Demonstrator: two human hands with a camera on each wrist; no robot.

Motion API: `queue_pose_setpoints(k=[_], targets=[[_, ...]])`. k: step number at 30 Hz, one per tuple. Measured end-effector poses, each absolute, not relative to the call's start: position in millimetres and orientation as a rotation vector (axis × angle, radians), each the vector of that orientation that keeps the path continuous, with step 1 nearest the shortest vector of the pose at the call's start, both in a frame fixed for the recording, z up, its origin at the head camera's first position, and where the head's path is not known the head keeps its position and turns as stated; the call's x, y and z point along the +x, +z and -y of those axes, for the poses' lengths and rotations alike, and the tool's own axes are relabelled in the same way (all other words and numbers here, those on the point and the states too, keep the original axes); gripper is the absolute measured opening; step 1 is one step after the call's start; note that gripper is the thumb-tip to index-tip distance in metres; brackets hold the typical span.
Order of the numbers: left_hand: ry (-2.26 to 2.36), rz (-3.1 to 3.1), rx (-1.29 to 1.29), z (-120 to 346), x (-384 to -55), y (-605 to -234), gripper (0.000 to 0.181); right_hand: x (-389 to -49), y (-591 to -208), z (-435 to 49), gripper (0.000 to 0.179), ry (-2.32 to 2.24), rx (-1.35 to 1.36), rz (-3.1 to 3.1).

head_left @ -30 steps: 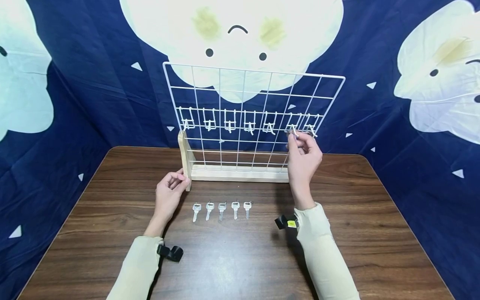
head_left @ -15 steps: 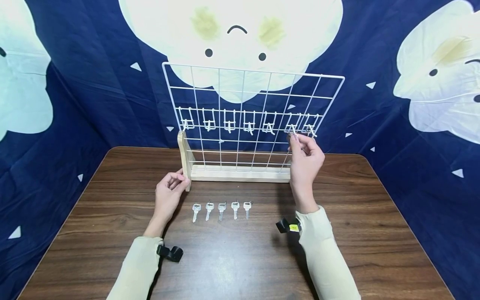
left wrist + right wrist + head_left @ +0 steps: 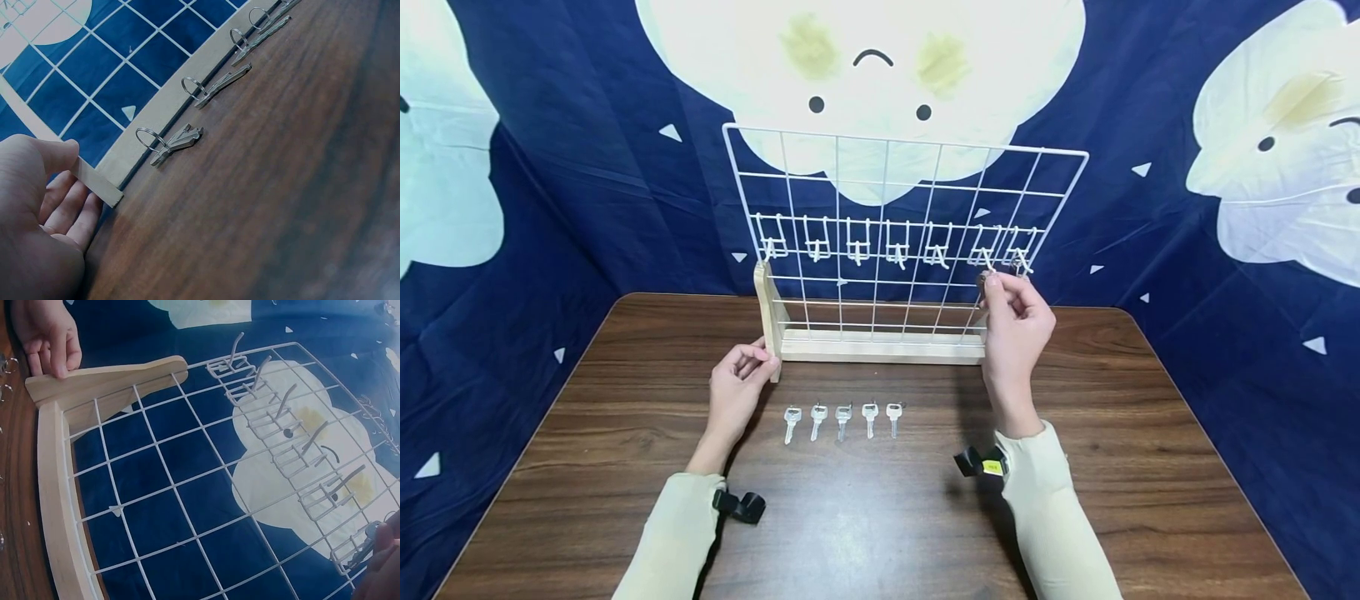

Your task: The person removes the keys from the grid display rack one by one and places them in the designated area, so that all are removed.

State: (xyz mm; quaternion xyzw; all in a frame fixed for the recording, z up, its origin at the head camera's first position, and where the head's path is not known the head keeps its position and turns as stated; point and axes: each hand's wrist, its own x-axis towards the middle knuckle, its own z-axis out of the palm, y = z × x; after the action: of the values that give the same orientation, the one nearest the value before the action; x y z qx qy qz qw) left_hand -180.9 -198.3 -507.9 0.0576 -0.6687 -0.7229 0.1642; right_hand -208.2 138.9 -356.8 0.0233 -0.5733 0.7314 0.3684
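My left hand point(image 3: 737, 385) pinches the left wooden upright point(image 3: 767, 321) of a display rack near its foot, thumb in front. The rack carries a white wire grid point(image 3: 880, 283) with a row of several white hooks point(image 3: 859, 252). My right hand point(image 3: 1017, 342) is raised at the right part of the row. Its thumb and fingers pinch a key point(image 3: 369, 540), mostly hidden by the fingers, just below the second hook from the right point(image 3: 983, 257). On the table in front of the rack lies a row of several silver keys point(image 3: 844, 422), each with a small ring.
The dark wooden tabletop point(image 3: 865, 517) extends on all sides of the keys. Behind the rack hangs a blue cloth point(image 3: 625, 208) with white clouds. A pale wooden base bar point(image 3: 880, 347) runs along the grid's bottom. Black straps point(image 3: 741, 506) sit at the wrists.
My right hand has moved slightly down and to the right, away from the hook tip, showing more of the hook. My left hand and the keys on the table stay in place.
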Motion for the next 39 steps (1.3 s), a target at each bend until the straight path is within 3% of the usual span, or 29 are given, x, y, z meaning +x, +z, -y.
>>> queue_pose_setpoints(k=[5,18,29,39], targets=[[-2.064,1.913,0.166,198.4,-180.9,-507.7,0.014,-205.2,-360.7,-140.0,0.006,1.869,0.041,1.517],[-2.055,1.916,0.158,198.4,-180.9,-507.1,0.016,-194.1,-371.7,-134.9,0.008,2.004,0.117,1.651],[-2.01,1.948,0.16,199.4,-182.3,-504.3,0.019,-184.6,-382.4,-131.7,0.023,2.095,0.084,1.712],[-2.038,1.922,0.16,198.2,-180.7,-507.0,0.018,-177.1,-395.1,-137.6,0.012,2.119,0.053,1.814]])
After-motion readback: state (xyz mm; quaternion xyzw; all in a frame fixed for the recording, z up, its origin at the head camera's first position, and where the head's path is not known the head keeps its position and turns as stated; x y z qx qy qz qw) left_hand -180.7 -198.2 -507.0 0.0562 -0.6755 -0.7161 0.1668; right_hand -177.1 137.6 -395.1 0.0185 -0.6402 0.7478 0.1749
